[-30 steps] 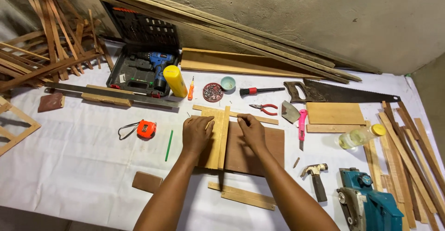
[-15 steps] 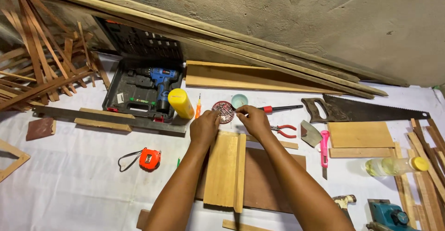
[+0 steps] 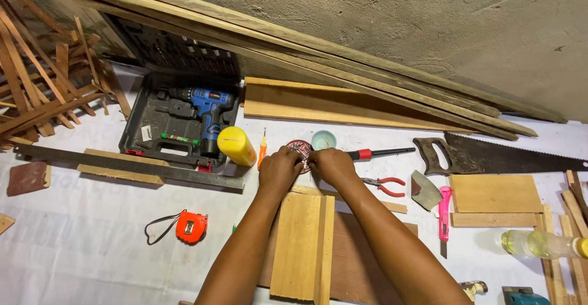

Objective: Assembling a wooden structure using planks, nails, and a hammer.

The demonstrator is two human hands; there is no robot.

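Both hands at the round tin — twelve o'clock.
I see left hand (image 3: 279,170) and right hand (image 3: 331,165) with fingers curled, pinching the round tin (image 3: 299,151) above the pale board (image 3: 298,244).

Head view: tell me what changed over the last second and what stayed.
Both hands left the light wood boards and reached forward; the left hand and right hand now meet at the small round red tin, fingers on it. The boards, yellow bottle, screwdriver and pliers kept their places.
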